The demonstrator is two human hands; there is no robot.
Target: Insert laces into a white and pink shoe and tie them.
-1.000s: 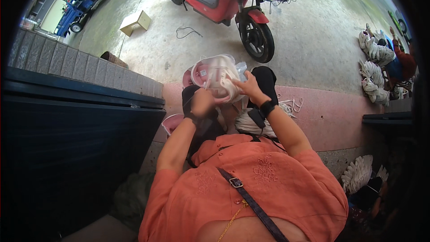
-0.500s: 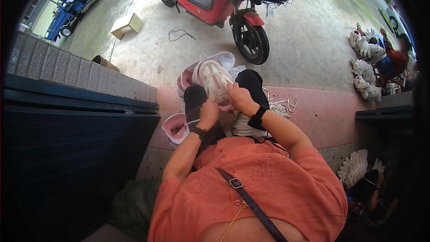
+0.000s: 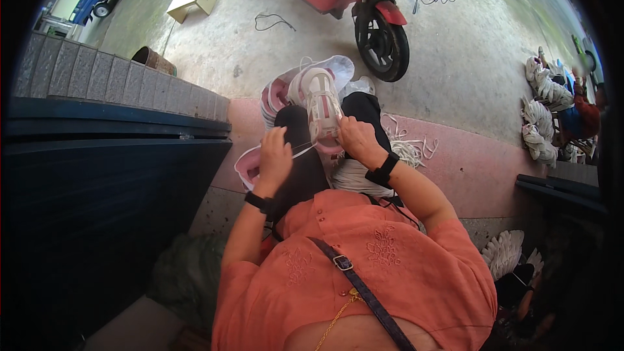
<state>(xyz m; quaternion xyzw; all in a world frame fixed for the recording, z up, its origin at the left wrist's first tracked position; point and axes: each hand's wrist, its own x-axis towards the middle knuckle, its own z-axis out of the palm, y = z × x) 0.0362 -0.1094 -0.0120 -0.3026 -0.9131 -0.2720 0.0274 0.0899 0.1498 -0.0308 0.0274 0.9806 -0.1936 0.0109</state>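
A white and pink shoe upper [image 3: 324, 117] stands over my lap, its toe pointing away from me. My right hand [image 3: 361, 142] is closed on its near right edge. To the left, my left hand [image 3: 275, 164] is raised and pinches a white shoelace [image 3: 303, 151], which stretches taut to the shoe's opening. Another pink-lined shoe upper [image 3: 247, 165] lies beyond my left hand, partly hidden by it. More pink and white uppers [image 3: 276, 96] are stacked past my left knee, against a white plastic bag [image 3: 342, 68]. White laces [image 3: 413, 151] lie in a bundle by my right leg.
A red scooter [image 3: 383, 32] is parked ahead, with a small wooden stool [image 3: 192, 3] and a loose black cord [image 3: 275, 23] to its left. Dark blue door panels [image 3: 117, 175] flank my left side. At far right, a person [image 3: 582, 114] sits beside piles of white uppers [image 3: 543, 117].
My left hand has moved left and up away from the shoe, drawing the lace out. My right hand stays on the shoe, which now stands straighter. The view has shifted slightly.
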